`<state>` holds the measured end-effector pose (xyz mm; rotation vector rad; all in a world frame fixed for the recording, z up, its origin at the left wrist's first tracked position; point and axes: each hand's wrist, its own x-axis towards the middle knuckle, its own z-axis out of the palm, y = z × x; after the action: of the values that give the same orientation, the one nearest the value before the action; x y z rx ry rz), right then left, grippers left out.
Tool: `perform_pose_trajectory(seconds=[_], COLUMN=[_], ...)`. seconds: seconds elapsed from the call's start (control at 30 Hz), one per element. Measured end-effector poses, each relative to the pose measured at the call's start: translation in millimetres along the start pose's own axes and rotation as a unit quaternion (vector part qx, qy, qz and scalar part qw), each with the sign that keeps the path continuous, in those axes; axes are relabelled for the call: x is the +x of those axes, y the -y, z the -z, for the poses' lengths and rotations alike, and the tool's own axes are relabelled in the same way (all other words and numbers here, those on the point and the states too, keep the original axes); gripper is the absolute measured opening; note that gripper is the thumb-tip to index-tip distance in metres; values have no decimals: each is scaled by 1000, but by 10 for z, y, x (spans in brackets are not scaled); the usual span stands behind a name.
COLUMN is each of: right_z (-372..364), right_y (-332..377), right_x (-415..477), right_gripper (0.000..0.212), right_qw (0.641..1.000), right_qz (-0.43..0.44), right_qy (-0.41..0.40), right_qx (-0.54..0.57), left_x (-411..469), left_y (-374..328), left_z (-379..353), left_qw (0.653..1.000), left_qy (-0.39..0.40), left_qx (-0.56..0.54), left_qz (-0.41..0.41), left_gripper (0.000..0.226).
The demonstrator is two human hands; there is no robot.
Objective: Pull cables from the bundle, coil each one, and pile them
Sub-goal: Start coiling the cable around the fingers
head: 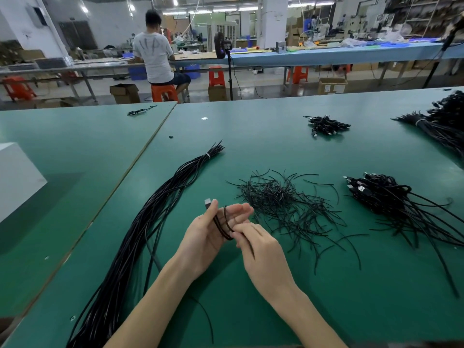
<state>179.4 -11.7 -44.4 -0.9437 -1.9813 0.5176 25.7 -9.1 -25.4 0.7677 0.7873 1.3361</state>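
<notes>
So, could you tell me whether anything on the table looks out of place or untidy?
One stray cable lies alone on the left table, far from every pile. The short ties in the middle are strewn loosely, some scattered outward. Nothing looks damaged.

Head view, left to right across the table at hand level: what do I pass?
White box → long cable bundle → left hand holding a cable → heap of short ties → pile of coiled cables. Right hand overlaps the ties, so it is left out.
</notes>
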Motion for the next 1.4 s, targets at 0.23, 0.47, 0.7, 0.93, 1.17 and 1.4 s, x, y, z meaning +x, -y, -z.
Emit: perform_pose_trajectory(seconds=[0.23, 0.47, 0.7, 0.93, 1.17, 1.4], right_z=[-27, -13, -18, -61, -34, 31], right_y=[20, 6, -20, -44, -56, -34], right_x=[-18, -16, -12, 41, 43, 57], right_gripper=[20, 15, 15, 11, 11, 7], right_qw=[996, 998, 995, 982, 977, 985], right_qz=[65, -7, -31, -45, -83, -163], right_qy=[11, 56, 99, 49, 45, 7], right_qx=[-57, 24, -7, -177, -192, -60], left_x=[-66, -20, -13, -59, -92, -73], left_y=[10, -23, -138, -161, 87, 164], left_z=[-43, -10, 130, 221, 106, 156], left_qw=[997, 996, 962, 996, 875, 651], left_qy=[50, -57, -32, -19, 15, 20], left_qx=[44, -71, -271, 32, 467, 712], left_qz=[34, -11, -22, -78, -123, -260], left_gripper=[65, 48, 36, 51, 63, 41])
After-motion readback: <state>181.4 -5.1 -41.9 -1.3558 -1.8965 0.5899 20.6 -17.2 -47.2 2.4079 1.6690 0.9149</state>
